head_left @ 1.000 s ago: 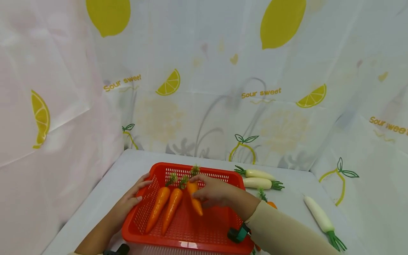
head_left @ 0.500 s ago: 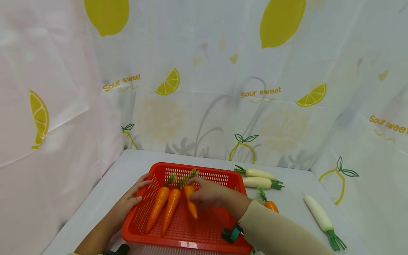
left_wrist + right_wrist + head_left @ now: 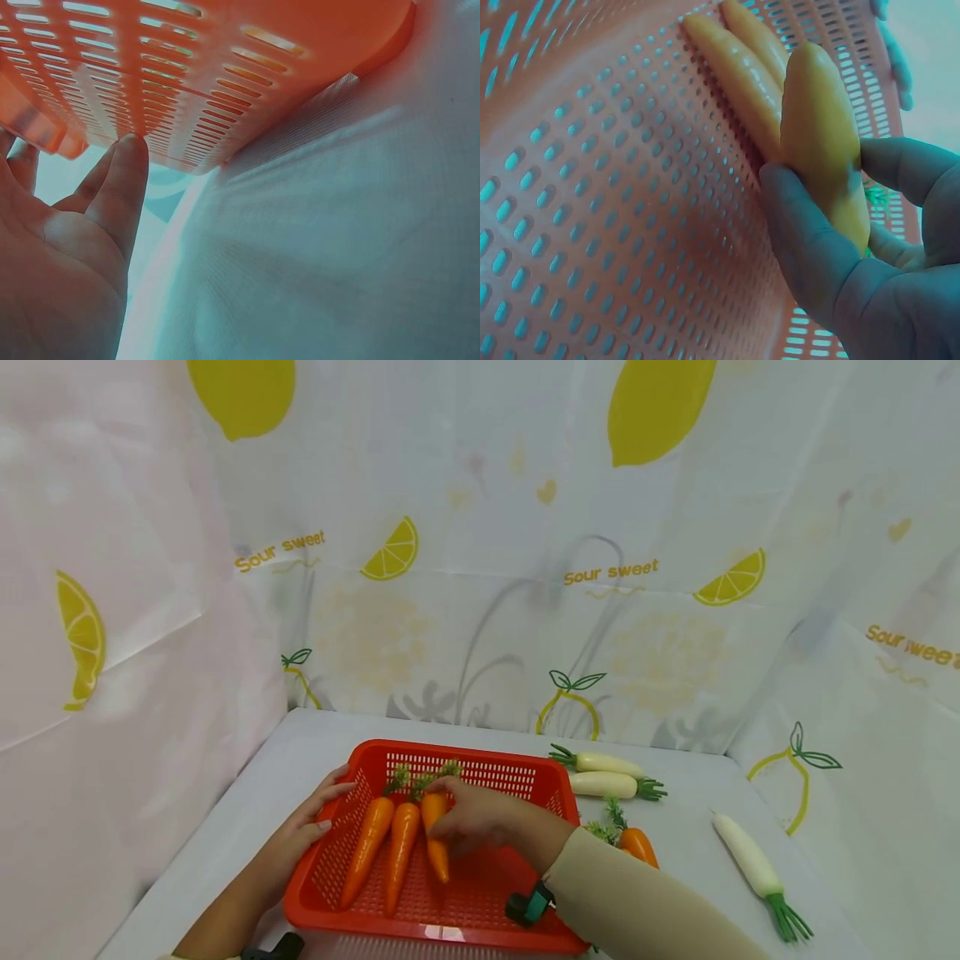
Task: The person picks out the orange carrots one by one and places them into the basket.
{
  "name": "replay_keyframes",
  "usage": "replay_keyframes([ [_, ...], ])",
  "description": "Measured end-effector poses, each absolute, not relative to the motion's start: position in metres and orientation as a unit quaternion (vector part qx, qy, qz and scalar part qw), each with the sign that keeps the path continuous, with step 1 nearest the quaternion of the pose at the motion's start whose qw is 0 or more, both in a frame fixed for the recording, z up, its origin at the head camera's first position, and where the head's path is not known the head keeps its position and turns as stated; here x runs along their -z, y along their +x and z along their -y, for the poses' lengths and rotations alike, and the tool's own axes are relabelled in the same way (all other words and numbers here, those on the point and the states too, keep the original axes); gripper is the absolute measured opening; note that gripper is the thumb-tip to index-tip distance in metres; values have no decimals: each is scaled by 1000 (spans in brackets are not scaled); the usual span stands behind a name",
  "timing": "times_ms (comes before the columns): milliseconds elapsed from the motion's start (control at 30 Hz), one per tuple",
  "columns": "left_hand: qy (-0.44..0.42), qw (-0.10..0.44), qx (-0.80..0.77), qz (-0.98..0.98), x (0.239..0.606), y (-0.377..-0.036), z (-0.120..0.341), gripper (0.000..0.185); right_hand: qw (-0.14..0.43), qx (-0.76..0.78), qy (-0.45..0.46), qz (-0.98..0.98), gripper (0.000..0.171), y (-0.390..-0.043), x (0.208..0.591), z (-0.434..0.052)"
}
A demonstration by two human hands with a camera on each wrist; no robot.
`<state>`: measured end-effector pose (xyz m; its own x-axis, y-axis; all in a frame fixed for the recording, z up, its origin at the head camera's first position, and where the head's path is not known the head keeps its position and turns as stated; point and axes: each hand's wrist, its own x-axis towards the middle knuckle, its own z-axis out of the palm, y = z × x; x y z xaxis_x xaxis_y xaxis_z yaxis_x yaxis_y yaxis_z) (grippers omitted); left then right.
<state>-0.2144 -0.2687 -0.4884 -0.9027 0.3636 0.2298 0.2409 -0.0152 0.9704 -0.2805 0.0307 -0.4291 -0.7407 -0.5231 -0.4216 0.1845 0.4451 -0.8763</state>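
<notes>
A red perforated plastic basket (image 3: 420,935) stands on the table, with orange carrots inside. Two of them, a left carrot (image 3: 369,852) and a middle carrot (image 3: 402,852), lie side by side, tops toward the far wall. My right hand (image 3: 476,817) pinches a third carrot (image 3: 821,131) between thumb and fingers, just right of the middle one. Its tip points toward me; whether it touches the basket floor I cannot tell. My left hand (image 3: 303,827) rests against the basket's left side, fingers extended at the rim and thumb (image 3: 124,187) touching the outer wall.
Right of the basket lie two white radishes (image 3: 606,785) at the back, orange carrots (image 3: 637,845) partly hidden by my right sleeve, and a lone white radish (image 3: 750,853) farther right. A lemon-print sheet (image 3: 465,635) hangs behind and at both sides.
My right hand has moved left with the third carrot, bringing it closer to the other two and swinging its tip toward them. The left hand stays at the basket's side.
</notes>
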Motion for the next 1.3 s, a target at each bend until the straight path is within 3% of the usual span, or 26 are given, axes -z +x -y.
replay_keyframes([
  [1300, 208, 46, -670, -712, 492, -215, 272, 53, 350, 473, -100, -802, 64, -277, 440, -23],
])
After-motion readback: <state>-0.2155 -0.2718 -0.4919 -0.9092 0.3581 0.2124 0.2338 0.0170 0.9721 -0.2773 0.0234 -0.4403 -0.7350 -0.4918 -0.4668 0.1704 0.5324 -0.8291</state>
